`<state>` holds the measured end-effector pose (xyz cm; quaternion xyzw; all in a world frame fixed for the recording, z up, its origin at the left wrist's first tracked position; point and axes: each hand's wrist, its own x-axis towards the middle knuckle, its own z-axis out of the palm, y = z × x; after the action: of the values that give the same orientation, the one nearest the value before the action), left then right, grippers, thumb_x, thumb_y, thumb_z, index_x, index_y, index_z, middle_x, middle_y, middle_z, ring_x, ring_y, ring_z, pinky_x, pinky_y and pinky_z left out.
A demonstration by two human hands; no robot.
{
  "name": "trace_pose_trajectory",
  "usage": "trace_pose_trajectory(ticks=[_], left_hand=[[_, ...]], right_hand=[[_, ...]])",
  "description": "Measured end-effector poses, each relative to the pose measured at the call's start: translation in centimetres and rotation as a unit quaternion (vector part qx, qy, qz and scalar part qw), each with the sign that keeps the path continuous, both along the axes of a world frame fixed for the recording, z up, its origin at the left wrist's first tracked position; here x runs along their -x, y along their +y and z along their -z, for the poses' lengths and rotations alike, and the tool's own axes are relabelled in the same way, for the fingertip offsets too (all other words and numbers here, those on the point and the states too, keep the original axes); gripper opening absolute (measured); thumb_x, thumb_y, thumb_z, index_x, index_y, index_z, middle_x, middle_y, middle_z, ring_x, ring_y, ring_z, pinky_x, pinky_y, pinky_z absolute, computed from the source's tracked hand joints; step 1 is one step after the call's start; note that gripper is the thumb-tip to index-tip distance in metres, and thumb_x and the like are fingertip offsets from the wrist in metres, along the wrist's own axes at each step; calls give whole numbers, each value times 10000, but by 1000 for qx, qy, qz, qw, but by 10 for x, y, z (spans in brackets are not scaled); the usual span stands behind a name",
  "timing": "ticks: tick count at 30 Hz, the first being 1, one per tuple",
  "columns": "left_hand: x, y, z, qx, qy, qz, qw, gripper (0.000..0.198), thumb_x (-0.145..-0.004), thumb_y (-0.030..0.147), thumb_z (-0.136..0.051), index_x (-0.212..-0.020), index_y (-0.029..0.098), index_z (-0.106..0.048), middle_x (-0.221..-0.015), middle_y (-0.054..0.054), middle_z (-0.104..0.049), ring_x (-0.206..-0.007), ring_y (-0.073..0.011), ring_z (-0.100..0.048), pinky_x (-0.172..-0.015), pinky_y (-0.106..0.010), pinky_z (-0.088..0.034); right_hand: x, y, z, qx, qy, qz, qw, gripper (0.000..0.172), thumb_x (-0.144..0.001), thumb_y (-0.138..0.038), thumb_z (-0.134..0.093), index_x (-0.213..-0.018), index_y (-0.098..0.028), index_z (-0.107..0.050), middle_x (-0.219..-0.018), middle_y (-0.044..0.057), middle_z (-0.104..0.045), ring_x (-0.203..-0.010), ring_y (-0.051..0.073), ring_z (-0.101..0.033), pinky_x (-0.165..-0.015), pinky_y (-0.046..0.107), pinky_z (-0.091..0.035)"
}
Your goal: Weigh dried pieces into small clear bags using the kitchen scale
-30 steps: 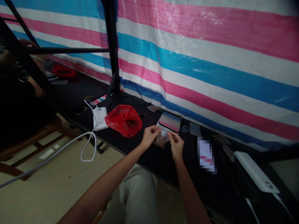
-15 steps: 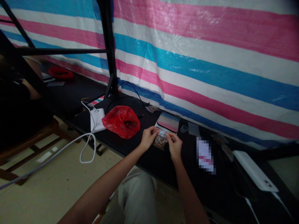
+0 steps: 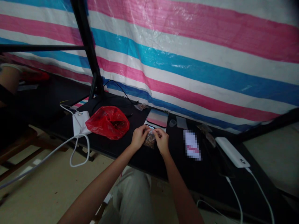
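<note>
My left hand (image 3: 138, 137) and my right hand (image 3: 161, 141) both pinch the top of a small clear bag (image 3: 149, 140) with brown bits inside, held just over the black table (image 3: 163, 158). The fingers of both hands are closed on the bag's upper edge, close together. Right behind the bag lies a small flat scale (image 3: 157, 118) with a shiny top. A red plastic bag (image 3: 107, 121) holding more brown material lies to the left of my left hand.
A white power bank (image 3: 79, 123) with a looping cable lies left of the red bag; another white power bank (image 3: 232, 152) lies at the right. A small clear cup (image 3: 172, 123) and another small bag (image 3: 141, 106) sit near the striped tarp (image 3: 187, 62). A black pole (image 3: 86, 46) rises at left.
My hands have come closer together on the small bag. The view has swung to the right, so everything sits further left in the picture.
</note>
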<state>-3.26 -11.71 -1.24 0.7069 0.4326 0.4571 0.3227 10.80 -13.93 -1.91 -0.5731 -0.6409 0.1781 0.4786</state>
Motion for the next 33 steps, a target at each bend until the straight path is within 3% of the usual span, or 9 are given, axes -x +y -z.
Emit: trace_pose_trajectory(ticks=[10,16,25,33], left_hand=[[1,2,1,9,18,41,999,211,-844,334,-463,-855,175,-600,-809,-9,-642,-731,-129,-580,-674,-208,-406],[1,-1,0,-3,64,27,998,223,-833,343,-473,-793,166,-603,-699,-2,-615,-623,-119,-539,-589,-206,-369],[0,5,7,40,-44,39,997,231,-799,354,-514,-813,142,-606,-737,-14,-626,-655,-121,-558,-607,-193,-407],[0,0,3,39,31,31,998,242,-807,355,-504,-829,164,-652,-744,-19,-657,-666,-127,-578,-642,-206,-419]], right_hand=[[-2,3,4,8,-6,-4,1000,228,-823,-375,-458,-787,-194,-591,-734,14,-616,-680,149,-560,-633,236,-422],[-1,1,3,13,-41,35,998,237,-786,-384,-512,-687,-193,-613,-640,7,-609,-586,139,-546,-580,233,-416],[-1,6,8,28,113,6,993,255,-733,-407,-573,-772,-165,-647,-726,30,-657,-629,153,-590,-587,240,-454],[2,3,4,19,44,19,999,235,-761,-381,-532,-727,-174,-638,-658,14,-629,-566,131,-550,-547,232,-436]])
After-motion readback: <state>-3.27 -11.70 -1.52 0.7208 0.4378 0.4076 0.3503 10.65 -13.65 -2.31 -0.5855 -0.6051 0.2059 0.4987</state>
